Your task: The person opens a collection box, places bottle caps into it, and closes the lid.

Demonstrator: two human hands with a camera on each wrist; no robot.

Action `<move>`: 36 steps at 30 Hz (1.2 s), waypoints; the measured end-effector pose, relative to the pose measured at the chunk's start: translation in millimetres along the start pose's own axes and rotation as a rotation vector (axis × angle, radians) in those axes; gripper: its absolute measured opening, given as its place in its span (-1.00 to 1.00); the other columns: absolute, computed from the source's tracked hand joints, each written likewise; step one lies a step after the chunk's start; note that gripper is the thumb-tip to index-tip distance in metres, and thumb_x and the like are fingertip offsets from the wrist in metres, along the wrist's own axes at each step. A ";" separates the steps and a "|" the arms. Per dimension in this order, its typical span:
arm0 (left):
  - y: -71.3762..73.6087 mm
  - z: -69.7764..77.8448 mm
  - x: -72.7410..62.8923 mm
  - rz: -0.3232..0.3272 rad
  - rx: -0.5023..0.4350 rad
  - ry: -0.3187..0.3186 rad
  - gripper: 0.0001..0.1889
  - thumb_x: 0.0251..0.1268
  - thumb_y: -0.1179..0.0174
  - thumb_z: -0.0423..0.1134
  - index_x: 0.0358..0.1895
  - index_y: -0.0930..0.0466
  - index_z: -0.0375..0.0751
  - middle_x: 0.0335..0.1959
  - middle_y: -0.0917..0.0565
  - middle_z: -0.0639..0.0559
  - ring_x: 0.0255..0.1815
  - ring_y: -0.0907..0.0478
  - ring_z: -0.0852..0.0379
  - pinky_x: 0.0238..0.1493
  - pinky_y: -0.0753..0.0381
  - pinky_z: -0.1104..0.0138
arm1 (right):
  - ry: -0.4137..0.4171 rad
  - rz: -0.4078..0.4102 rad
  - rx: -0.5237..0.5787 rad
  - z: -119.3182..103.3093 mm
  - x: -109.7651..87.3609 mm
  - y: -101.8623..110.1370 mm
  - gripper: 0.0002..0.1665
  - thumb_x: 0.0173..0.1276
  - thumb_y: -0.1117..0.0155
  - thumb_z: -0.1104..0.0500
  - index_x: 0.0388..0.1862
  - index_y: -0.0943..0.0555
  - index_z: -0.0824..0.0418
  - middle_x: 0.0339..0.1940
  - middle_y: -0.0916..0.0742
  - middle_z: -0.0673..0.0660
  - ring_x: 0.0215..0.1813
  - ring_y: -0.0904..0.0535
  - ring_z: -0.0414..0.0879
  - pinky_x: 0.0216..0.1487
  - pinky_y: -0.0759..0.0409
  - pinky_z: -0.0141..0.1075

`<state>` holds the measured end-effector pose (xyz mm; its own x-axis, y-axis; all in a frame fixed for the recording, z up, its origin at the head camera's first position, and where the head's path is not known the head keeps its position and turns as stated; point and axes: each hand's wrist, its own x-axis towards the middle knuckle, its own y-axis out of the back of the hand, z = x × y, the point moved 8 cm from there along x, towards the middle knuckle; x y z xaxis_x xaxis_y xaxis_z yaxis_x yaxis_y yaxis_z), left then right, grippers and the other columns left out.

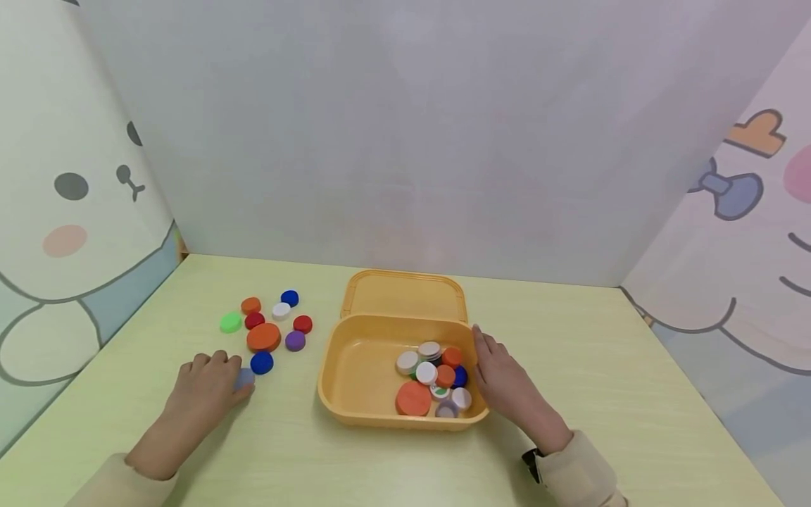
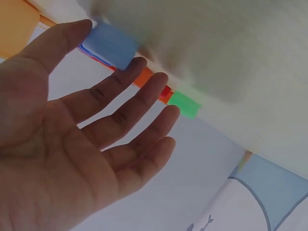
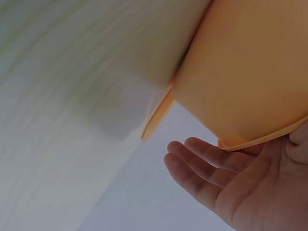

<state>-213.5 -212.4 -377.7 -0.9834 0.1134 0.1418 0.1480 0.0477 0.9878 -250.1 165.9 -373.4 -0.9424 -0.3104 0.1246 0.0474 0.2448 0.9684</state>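
My left hand (image 1: 204, 389) is low over the table, left of the yellow container. Thumb and index finger pinch a light blue bottle cap (image 2: 109, 44) at its edges; the other fingers stay loosely bent in the left wrist view. My right hand (image 1: 507, 377) rests against the right rim of the yellow container (image 1: 348, 415), its fingers nearly straight. The right thumb is mostly hidden in the right wrist view. Inside the container, several caps lie on the right side, among them a large orange cap (image 1: 413, 399) and a white cap (image 1: 426, 373).
Several loose caps lie beyond my left hand: a dark blue cap (image 1: 262, 362), a big orange cap (image 1: 263, 337), a purple cap (image 1: 295, 341) and a green cap (image 1: 231, 322). Behind the container is its yellow lid (image 1: 405, 294). A pale wall (image 1: 412, 141) bounds the table.
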 end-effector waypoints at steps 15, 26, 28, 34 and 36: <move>10.9 -0.4 0.0 0.057 -0.011 -0.003 -0.54 -0.11 -0.38 -0.07 -0.31 -0.51 -0.42 -0.45 -0.52 -0.21 -0.36 -0.44 -0.22 -0.34 -0.51 -0.04 | -0.002 0.009 -0.031 -1.1 0.0 0.7 -0.28 0.31 -0.05 0.22 0.38 -0.07 0.43 0.28 -0.37 0.39 0.27 -0.34 0.24 0.17 -0.40 0.07; 50.9 29.3 14.5 0.170 -0.027 -0.059 -0.55 -0.06 -0.36 -0.08 -0.25 -0.52 -0.42 -0.32 -0.55 -0.28 -0.20 -0.47 -0.30 -0.22 -0.50 -0.07 | 0.014 0.035 -0.093 -2.4 0.2 1.6 -0.30 0.30 -0.06 0.19 0.36 -0.13 0.42 0.24 -0.43 0.34 0.19 -0.41 0.18 0.12 -0.45 0.06; 59.1 38.2 18.5 0.179 -0.029 -0.073 -0.55 -0.04 -0.35 -0.08 -0.23 -0.51 -0.42 -0.29 -0.56 -0.28 -0.18 -0.46 -0.29 -0.19 -0.50 -0.05 | 0.016 0.041 -0.095 -2.4 0.0 2.0 -0.30 0.30 -0.07 0.20 0.36 -0.14 0.42 0.24 -0.43 0.34 0.19 -0.42 0.18 0.12 -0.45 0.06; 78.6 69.6 30.4 0.209 -0.042 -0.142 -0.55 0.01 -0.31 -0.06 -0.21 -0.50 -0.40 -0.30 -0.56 -0.24 -0.19 -0.45 -0.20 -0.19 -0.49 0.05 | 0.025 0.047 -0.096 -3.2 0.0 2.4 -0.31 0.30 -0.06 0.20 0.35 -0.14 0.42 0.23 -0.44 0.34 0.18 -0.42 0.18 0.12 -0.45 0.06; 81.8 82.3 33.6 0.218 -0.040 -0.175 -0.57 0.04 -0.29 -0.05 -0.22 -0.50 -0.38 -0.31 -0.56 -0.22 -0.21 -0.46 -0.17 -0.19 -0.49 0.07 | 0.026 0.042 -0.095 -3.8 0.3 2.0 -0.31 0.31 -0.06 0.20 0.36 -0.14 0.42 0.23 -0.44 0.34 0.18 -0.42 0.18 0.12 -0.44 0.06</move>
<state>-225.8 -123.0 -297.3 -0.8953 0.2863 0.3412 0.3460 -0.0353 0.9376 -249.0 162.9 -370.6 -0.9302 -0.3257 0.1694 0.1186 0.1702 0.9783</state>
